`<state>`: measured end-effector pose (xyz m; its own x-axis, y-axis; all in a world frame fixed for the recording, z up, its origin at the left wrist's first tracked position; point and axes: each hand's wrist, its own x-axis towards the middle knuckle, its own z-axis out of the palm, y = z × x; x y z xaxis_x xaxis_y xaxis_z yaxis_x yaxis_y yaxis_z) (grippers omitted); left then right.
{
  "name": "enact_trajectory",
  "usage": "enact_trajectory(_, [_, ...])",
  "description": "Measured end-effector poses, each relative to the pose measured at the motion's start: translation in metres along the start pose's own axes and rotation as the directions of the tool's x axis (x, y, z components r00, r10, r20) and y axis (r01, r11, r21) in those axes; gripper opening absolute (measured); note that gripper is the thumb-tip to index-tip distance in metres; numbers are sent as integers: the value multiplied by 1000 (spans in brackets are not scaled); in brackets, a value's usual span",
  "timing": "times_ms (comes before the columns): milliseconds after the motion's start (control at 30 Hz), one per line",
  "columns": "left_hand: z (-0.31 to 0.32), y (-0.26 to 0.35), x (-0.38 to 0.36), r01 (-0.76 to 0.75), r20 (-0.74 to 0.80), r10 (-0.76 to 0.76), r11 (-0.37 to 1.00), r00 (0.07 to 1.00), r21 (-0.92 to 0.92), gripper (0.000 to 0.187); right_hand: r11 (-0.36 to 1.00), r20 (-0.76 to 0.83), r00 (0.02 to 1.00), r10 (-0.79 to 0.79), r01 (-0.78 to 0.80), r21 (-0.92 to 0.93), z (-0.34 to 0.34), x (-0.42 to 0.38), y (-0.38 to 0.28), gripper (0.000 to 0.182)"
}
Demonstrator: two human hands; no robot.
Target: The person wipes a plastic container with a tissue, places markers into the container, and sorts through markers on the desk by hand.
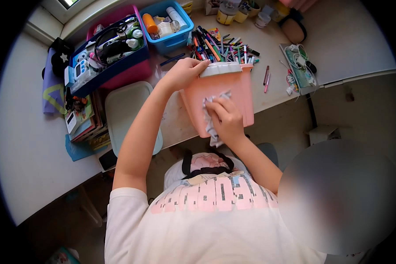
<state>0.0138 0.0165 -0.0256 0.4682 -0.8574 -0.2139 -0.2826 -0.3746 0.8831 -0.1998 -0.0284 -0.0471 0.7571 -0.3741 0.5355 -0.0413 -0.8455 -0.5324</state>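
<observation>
A pink plastic storage bin (243,94) is tipped up at the desk's front edge, with one flat side facing me. My left hand (187,74) is closed over its upper left rim, beside a white handle-like strip (221,69). Against the bin's side, my right hand (226,119) presses a crumpled whitish cloth or wipe (208,123), its fingers bunched around it. Just behind the bin lies a heap of pens and markers (215,44). The inside of the bin is hidden from me.
On the left are a pale tray or lid (130,108), stacked books (86,121) and a dark blue box (105,72) of odds and ends. A light blue basket (174,42) stands behind. Two pens (267,79) and a cable-covered board (300,66) lie right.
</observation>
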Motion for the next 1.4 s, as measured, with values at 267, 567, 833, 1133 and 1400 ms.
enact_trajectory(267, [2, 9, 1, 42, -23, -41, 997, 999, 61, 60, 994, 23, 999, 43, -41, -105, -61, -39, 40, 24])
enact_trajectory(567, [2, 7, -2, 65, -60, -59, 992, 996, 109, 61, 997, -55, 998, 34, -38, -71, -25, 0, 34, 17])
enact_trajectory(833, [4, 3, -3, 31, -81, -18, 987, 997, 159, 59, 987, 133, 978, -158, 156, 26, -26, -24, 25, 22])
enact_trajectory(1133, [14, 19, -26, -76, -286, 145, 968, 947, 240, 43, 980, -83, 979, 185, -177, 88, -88, -32, 70, 7])
enact_trajectory(1400, [155, 63, -141, -292, -261, 792, 476, 552, 830, 31, 29, 565, 473, 676, -783, 621, -90, -61, 131, 16])
